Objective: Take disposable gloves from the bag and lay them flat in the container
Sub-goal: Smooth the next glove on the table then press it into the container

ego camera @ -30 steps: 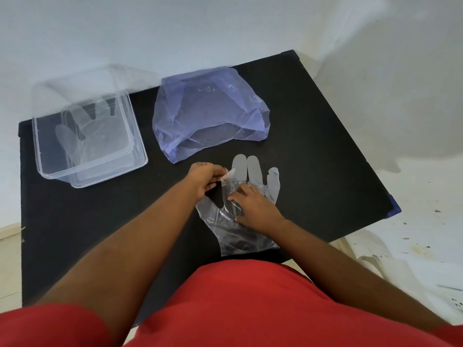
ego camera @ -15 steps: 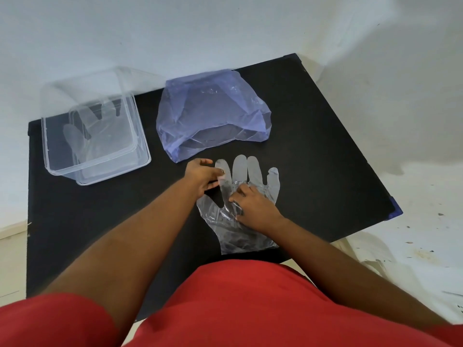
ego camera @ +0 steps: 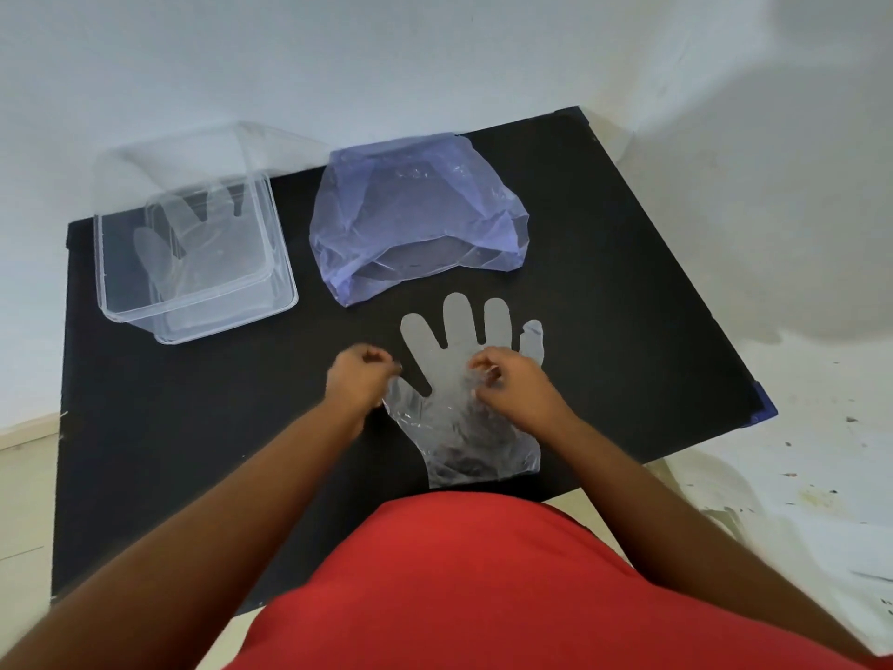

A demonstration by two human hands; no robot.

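Mid-frame, left hand (ego camera: 360, 379) pinches the glove (ego camera: 459, 379) thumb, right hand (ego camera: 512, 384) pinches its palm; smoothing step, next carry to container (ego camera: 285, 302) upper left.

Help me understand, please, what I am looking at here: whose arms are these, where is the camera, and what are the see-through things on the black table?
There is no machine: a person wears a camera on the head, looking down at their own bare arms. On the black table a clear disposable glove lies spread out. The left hand pinches its thumb edge; the right hand grips its palm. Behind it sits a bluish plastic bag. At the left stands a clear container with at least one glove already lying inside.
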